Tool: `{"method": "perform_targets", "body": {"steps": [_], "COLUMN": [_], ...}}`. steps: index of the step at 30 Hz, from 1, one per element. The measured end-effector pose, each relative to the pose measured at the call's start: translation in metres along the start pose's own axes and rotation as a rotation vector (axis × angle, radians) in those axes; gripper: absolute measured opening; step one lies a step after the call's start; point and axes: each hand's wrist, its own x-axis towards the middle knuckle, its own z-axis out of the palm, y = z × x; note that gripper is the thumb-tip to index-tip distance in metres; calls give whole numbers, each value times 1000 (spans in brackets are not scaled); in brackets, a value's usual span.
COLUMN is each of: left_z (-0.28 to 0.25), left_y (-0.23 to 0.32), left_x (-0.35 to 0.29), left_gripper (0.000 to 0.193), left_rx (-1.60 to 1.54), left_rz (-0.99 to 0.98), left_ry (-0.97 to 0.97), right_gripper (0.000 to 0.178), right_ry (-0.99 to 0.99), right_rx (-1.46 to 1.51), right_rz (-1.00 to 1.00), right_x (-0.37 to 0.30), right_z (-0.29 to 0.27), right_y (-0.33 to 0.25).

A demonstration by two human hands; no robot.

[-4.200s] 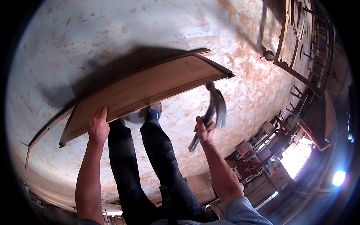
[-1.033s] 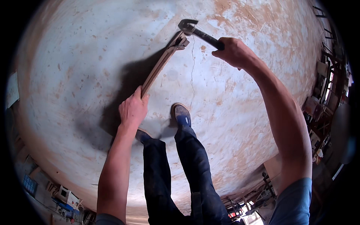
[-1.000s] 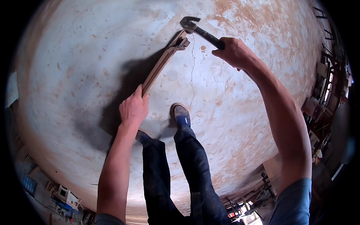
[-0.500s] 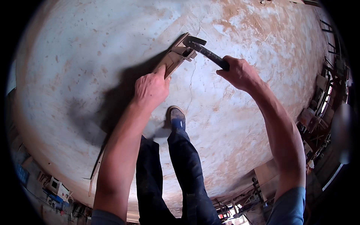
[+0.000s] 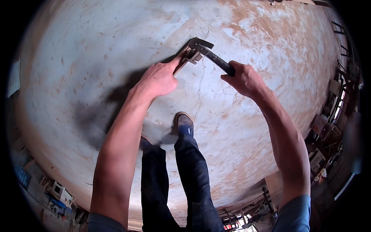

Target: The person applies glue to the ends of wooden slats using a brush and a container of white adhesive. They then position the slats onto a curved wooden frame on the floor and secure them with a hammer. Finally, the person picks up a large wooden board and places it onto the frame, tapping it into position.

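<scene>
A hammer (image 5: 216,60) with a dark handle is in my right hand (image 5: 245,78), whose fingers are wrapped round the handle's near end. Its dark head lies over the far end of a long, narrow wooden piece (image 5: 179,69); whether the two touch, I cannot tell. My left hand (image 5: 159,79) grips this piece, fingers stretched forward along it toward the hammer head. Most of the wood is hidden under that hand and forearm. A small bracket-like fitting (image 5: 194,58) juts from the piece's right side, just below the hammer head.
Beneath the hands spreads a pale, brown-stained surface (image 5: 239,127) with a thin crack. My shoe (image 5: 184,123) and dark trouser legs (image 5: 191,166) show below. Workshop clutter lines the right rim, and a pale box-like thing (image 5: 58,190) stands among items at lower left.
My left hand has slid forward along the wooden piece and now covers more of it. The hammer has shifted only slightly, its head still over the far end.
</scene>
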Motion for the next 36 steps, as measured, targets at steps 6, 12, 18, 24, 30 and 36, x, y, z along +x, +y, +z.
{"method": "perform_targets", "body": {"steps": [6,12,18,24,30,36], "left_z": [15,22,25,29,30,32], "left_y": [10,9,6,9,10,8], "left_x": [-1,2,3,3,0,1], "left_gripper": [74,71,70,69,66,63], "left_rx": [43,26,26,25,59,73], "left_rz": [-65,-56,-50,-81,-81,-70], "left_ry": [9,31,65,45,48,66], "right_gripper": [27,28,28,29,29,31], "right_ry": [22,87,30,42,5,4], "right_rx": [27,48,-43,25,-28,34], "right_rz": [1,45,-8,17,3,96], "right_x": [-7,-10,-19,-20,-21,-11], "right_z": [9,12,17,16,21,12], "right_y": [9,19,28,46,28,32]}}
